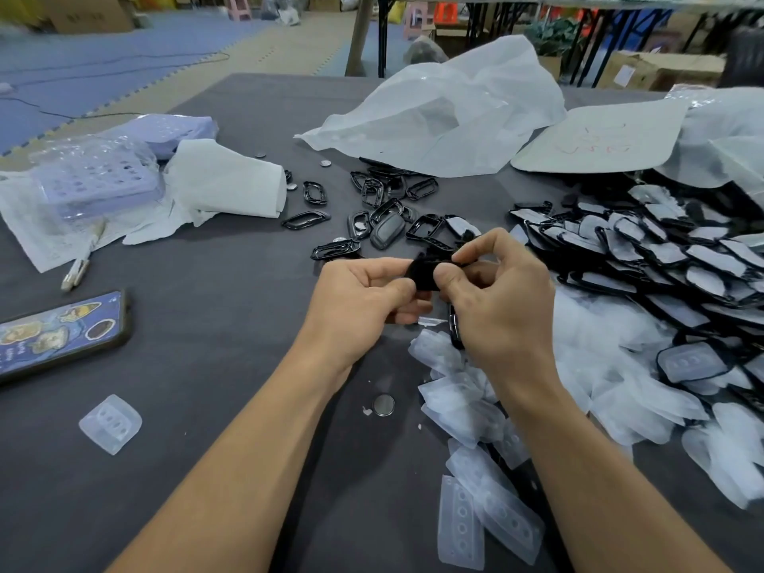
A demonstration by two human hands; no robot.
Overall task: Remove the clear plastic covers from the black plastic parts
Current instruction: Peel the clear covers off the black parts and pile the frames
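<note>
Both hands met above the grey table. The left hand had its fingers curled, thumb and forefinger pinching the left end of one black plastic part. The right hand pinched the same part at its right end, thumb on the near face and forefinger arched over the top. Whether a clear cover was on this part could not be told, as the fingers hid most of it. A second dark piece showed just under the right palm, largely hidden. To the right of the right fingers lay a dense heap of covered parts, black rims with cloudy plastic faces. Below and right of the right wrist, loose clear covers were piled, some touching the forearm. Just beyond the fingertips of both hands lay scattered bare black frames. Near the left forearm, on the near side of the left fingers, sat a coin cell. Well left of the left fingers: a single clear cover, a phone, a pen and folded white paper. Far beyond the fingers lay a crumpled white bag.
</note>
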